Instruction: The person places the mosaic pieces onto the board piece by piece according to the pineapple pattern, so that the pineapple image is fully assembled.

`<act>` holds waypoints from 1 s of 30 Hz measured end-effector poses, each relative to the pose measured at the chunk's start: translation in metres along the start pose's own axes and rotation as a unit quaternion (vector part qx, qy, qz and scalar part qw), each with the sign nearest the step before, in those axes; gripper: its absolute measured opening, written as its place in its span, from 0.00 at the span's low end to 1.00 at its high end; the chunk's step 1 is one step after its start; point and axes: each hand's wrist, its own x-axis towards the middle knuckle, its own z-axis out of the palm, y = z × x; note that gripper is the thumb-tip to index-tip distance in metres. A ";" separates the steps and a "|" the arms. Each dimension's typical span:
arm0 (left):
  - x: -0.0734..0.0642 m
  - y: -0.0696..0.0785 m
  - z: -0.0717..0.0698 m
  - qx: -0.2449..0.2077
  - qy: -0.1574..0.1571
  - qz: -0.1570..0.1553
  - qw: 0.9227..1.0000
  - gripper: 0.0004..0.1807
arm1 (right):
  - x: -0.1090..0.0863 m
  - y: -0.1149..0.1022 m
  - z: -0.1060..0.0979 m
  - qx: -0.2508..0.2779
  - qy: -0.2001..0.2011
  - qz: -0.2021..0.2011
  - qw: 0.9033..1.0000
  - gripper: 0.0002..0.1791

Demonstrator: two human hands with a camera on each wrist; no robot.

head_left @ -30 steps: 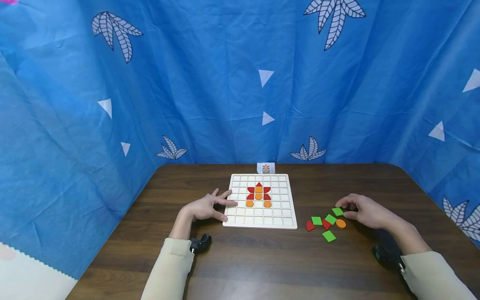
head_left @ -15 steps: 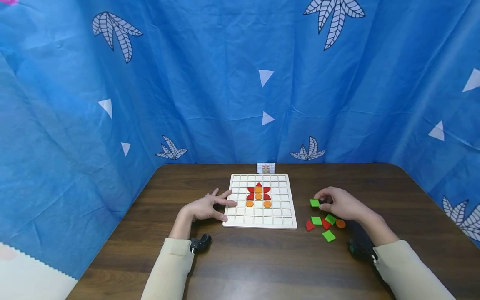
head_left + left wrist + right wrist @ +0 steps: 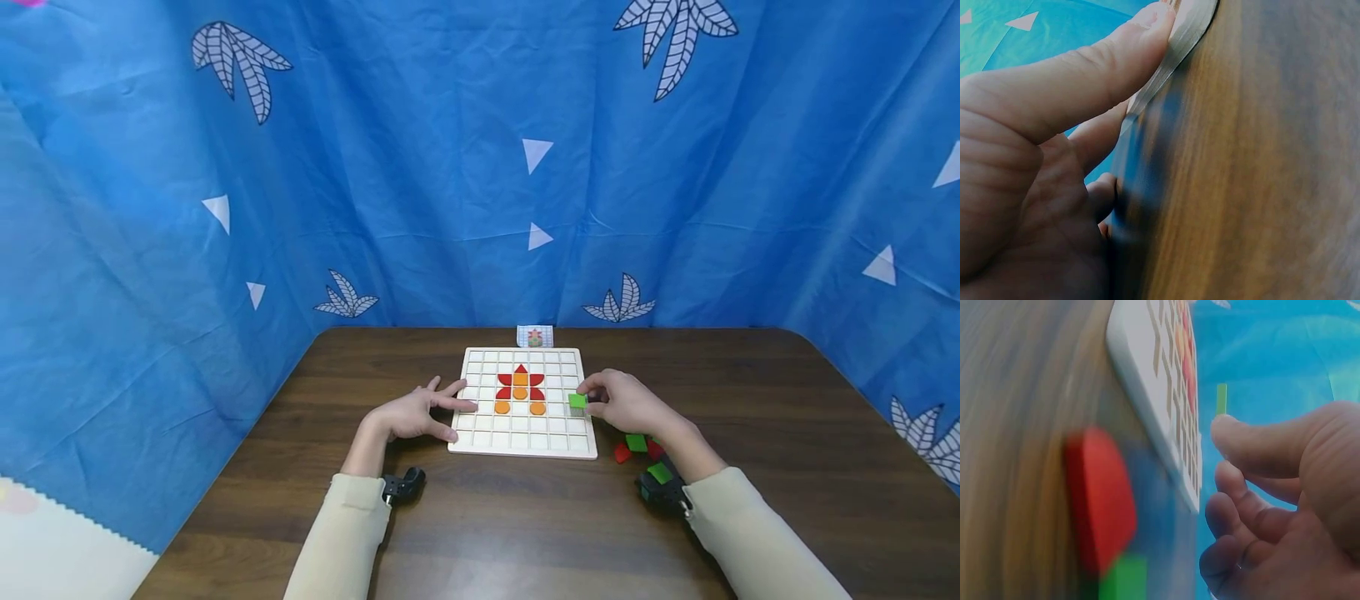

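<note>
A white grid board [image 3: 491,439] lies on the table, bearing a pattern of red and orange pieces [image 3: 521,392] in its upper middle. My left hand [image 3: 408,414] rests at the board's left edge with its fingers spread over the rim. In the left wrist view the thumb [image 3: 1104,78] touches the board's edge. My right hand [image 3: 630,406] pinches a green square tile [image 3: 577,401] between thumb and fingers, over the board's right side. The right wrist view shows that tile [image 3: 1222,399] edge-on, held up apart from the board.
Under and beside the right forearm lie loose pieces: a red one [image 3: 622,452], a green square [image 3: 636,442] and another green square [image 3: 661,472]. A small printed card [image 3: 535,336] stands behind the board. A blue curtain [image 3: 420,208] closes off the table's back.
My right hand has picked up a green square tile from the loose pieces and carried it left to the board. The left hand stays in place on the board's edge.
</note>
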 end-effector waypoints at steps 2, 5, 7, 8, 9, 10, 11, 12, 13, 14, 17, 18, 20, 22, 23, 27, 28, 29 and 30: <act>0.000 0.000 0.000 0.001 0.000 0.000 1.000 0.30 | 0.004 -0.007 0.006 -0.003 0.001 -0.002 1.000 0.12; 0.001 0.000 0.000 0.000 0.001 -0.001 1.000 0.30 | 0.011 -0.017 0.015 -0.004 0.002 0.002 1.000 0.12; 0.001 -0.001 0.000 -0.001 0.001 -0.002 1.000 0.30 | 0.015 -0.025 0.020 -0.003 0.001 0.002 1.000 0.13; 0.001 -0.001 0.000 -0.001 0.001 -0.002 1.000 0.30 | 0.017 -0.029 0.023 -0.001 0.001 0.002 1.000 0.13; 0.001 -0.001 0.000 -0.003 0.001 -0.003 1.000 0.30 | 0.018 -0.032 0.026 0.000 0.000 0.001 1.000 0.13; 0.001 -0.001 0.000 -0.003 0.001 -0.003 1.000 0.30 | 0.020 -0.036 0.028 -0.001 0.000 -0.001 1.000 0.13; 0.001 -0.001 0.000 -0.004 0.000 -0.003 1.000 0.30 | 0.021 -0.039 0.031 -0.001 0.000 -0.004 1.000 0.13; 0.001 -0.002 0.000 -0.004 0.000 -0.003 1.000 0.29 | 0.022 -0.042 0.034 -0.001 0.000 -0.009 1.000 0.12; 0.001 -0.002 0.000 -0.005 0.000 -0.004 1.000 0.29 | 0.023 -0.044 0.036 -0.001 0.002 -0.014 1.000 0.12; 0.001 -0.002 0.000 -0.004 0.000 -0.004 1.000 0.29 | 0.024 -0.047 0.039 -0.003 0.004 -0.021 1.000 0.11; 0.001 -0.001 0.000 -0.004 0.000 -0.006 1.000 0.29 | 0.026 -0.052 0.046 -0.005 0.009 -0.046 0.999 0.11; 0.001 -0.001 0.000 -0.004 0.000 -0.007 1.000 0.29 | 0.027 -0.053 0.048 -0.006 0.011 -0.052 0.999 0.11; 0.001 -0.001 0.000 -0.003 -0.001 -0.008 1.000 0.29 | 0.029 -0.056 0.052 -0.012 0.017 -0.057 0.998 0.12; 0.001 -0.001 0.000 -0.003 -0.002 -0.008 1.000 0.29 | 0.031 -0.057 0.055 -0.021 0.023 -0.056 0.998 0.12; 0.001 -0.001 0.000 -0.003 -0.002 -0.008 1.000 0.29 | 0.032 -0.058 0.057 -0.024 0.025 -0.052 0.998 0.12; 0.002 -0.002 0.000 0.000 0.001 -0.006 1.000 0.29 | 0.033 -0.060 0.060 -0.034 0.033 -0.038 0.998 0.13; 0.002 -0.002 0.000 0.001 0.001 -0.006 1.000 0.29 | 0.033 -0.060 0.060 -0.034 0.034 -0.034 0.998 0.13; 0.001 -0.002 0.000 0.001 0.002 -0.007 1.000 0.29 | 0.033 -0.061 0.060 -0.034 0.034 -0.032 0.998 0.13; 0.001 -0.002 0.001 0.002 0.002 -0.007 1.000 0.29 | 0.033 -0.061 0.060 -0.034 0.033 -0.029 0.998 0.13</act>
